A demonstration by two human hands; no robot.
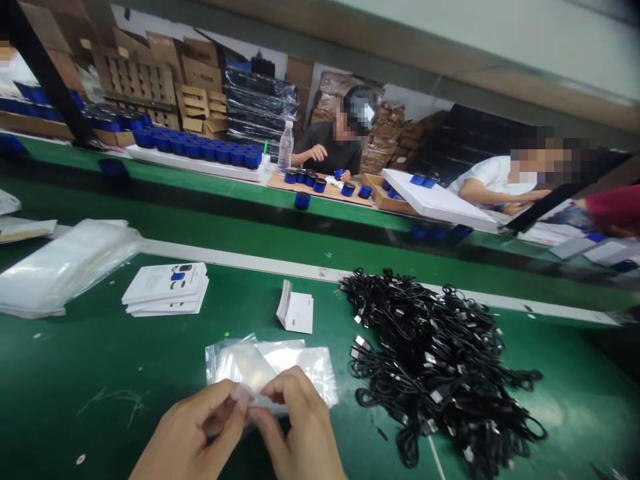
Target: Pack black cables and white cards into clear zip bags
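- Far left of our landmark, the heap of black cables, we've got a bundle of clear plastic sleeves lying on the green conveyor belt.
- Moving toward the heap, there's a stack of white printed cards, well left of it.
- Here's the action, just left of the heap: the left hand has its thumb and fingers closed in a pinch on the near edge of a clear plastic bag.
- The right hand is right beside it, fingers also closed on that same edge, the two hands nearly touching.
- The bag's far end lies flat on the belt, close to the heap.
- Just up from the bag, a small stack of white cards sits near the heap's upper left edge.
- Now the heap itself: tangled cables with silver connectors poking out everywhere.
- Beyond the heap, across the belt, we spot blue-and-black cylinders on a white tray, a water bottle, a co-worker in a dark T-shirt, and another in a white shirt.
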